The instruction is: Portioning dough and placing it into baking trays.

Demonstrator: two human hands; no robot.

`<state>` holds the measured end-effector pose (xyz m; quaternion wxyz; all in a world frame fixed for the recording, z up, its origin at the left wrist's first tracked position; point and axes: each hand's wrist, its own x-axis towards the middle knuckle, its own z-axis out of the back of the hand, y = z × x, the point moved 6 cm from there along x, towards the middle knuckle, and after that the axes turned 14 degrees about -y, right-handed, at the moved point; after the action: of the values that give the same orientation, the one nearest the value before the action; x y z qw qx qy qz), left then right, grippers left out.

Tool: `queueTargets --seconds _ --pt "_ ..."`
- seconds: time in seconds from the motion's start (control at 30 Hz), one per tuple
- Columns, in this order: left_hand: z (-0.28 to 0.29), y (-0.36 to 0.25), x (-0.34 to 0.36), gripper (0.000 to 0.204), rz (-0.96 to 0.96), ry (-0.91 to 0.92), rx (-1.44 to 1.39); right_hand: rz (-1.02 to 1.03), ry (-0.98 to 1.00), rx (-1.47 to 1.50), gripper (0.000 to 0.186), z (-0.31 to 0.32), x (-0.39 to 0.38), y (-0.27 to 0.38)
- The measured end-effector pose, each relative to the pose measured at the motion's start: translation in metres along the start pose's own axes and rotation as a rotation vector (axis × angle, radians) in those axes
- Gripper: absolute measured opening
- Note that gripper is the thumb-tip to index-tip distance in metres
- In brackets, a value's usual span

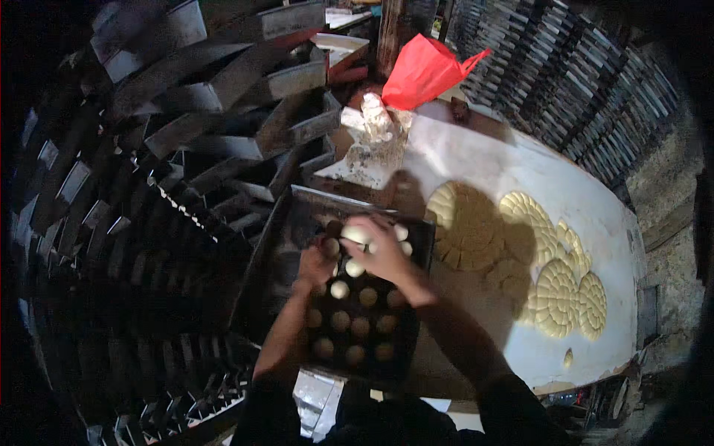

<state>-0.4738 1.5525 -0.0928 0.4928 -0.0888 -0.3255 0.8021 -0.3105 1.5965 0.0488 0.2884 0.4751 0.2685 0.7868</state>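
A dark rectangular baking tray [297, 195] lies in front of me, with rows of small round dough balls [340, 290] in it. Over its upper part, my right hand [387, 256] has a pale dough ball [355, 235] between its thumb and fingers. Close beside it, my left hand [317, 264] is curled around another dough ball [331, 246] at its fingertips. More pale balls lie partly hidden under and behind the right hand. The balls in the lower rows sit in shadow, spaced apart.
On the white table [461, 141] to the right lie several flattened dough rounds [556, 297] cut into segments. A red bag [424, 70] stands at the far end, near a flour-dusted lump [376, 119]. Stacked metal trays [238, 85] crowd the left; more stacks [573, 82] rise at far right.
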Motion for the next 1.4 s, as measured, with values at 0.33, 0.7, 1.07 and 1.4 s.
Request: queueTargets --seconds 0.33,0.7,1.07,1.4 --pt "0.032 -0.095 -0.149 0.043 0.205 -0.257 -0.762 0.114 -0.218 -0.115 0.012 0.094 -0.109 -0.078" --pt "-0.38 -0.325 -0.22 0.042 -0.052 0.104 -0.746 -0.404 -0.45 -0.885 0.017 0.434 -0.442 -0.122" --pt "-0.42 -0.372 -0.161 0.053 0.335 0.762 -0.259 -0.518 -0.443 -0.908 0.022 0.447 -0.463 -0.146" --pt "-0.259 -0.234 -0.227 0.042 -0.289 0.052 0.173 -0.673 -0.436 -0.697 0.013 0.444 -0.43 -0.119"
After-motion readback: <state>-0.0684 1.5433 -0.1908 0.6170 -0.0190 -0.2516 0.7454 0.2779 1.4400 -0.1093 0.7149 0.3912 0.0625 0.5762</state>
